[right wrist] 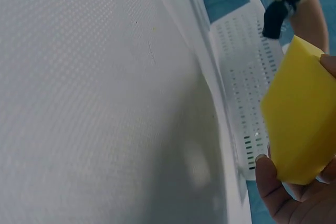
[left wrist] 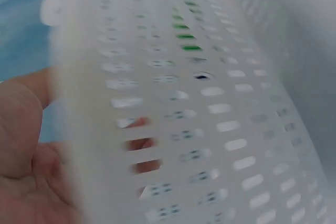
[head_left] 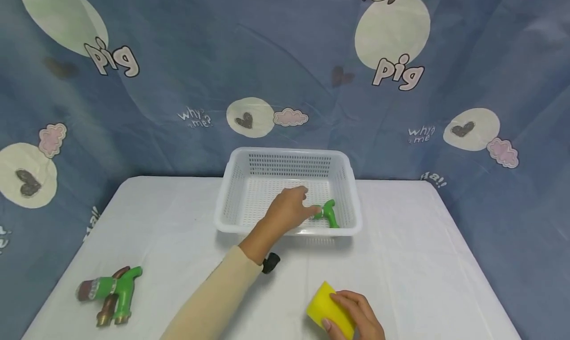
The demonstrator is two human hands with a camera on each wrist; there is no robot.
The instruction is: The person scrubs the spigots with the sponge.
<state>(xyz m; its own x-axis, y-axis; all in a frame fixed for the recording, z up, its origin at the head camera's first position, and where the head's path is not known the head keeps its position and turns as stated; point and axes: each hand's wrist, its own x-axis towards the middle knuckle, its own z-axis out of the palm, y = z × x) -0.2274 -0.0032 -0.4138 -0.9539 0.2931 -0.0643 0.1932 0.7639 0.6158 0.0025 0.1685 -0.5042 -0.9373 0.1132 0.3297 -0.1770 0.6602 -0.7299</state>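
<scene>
My left hand [head_left: 289, 209] reaches over the front rim of the white basket [head_left: 220, 209]. Its fingers look extended, with the thumb beside a green tap-shaped piece [head_left: 329, 214] lying in the basket's right part. In the left wrist view, the perforated basket wall [left wrist: 220, 108] partly hides the left hand [left wrist: 26, 156], and green shows through its slots. Near the table's front, my right hand [head_left: 360, 315] grips a smooth yellow block [head_left: 327, 310] between thumb and fingers. The right wrist view shows this yellow block [right wrist: 302, 114] tilted, with fingertips at its edges.
At the table's left lie a green tap-shaped piece [head_left: 126, 290] and a brown one [head_left: 107, 310], crossing each other. A black device [head_left: 270, 263] sits at the left wrist. White cloth [head_left: 414, 261] covers the table, and a printed blue curtain [head_left: 285, 58] hangs behind the basket.
</scene>
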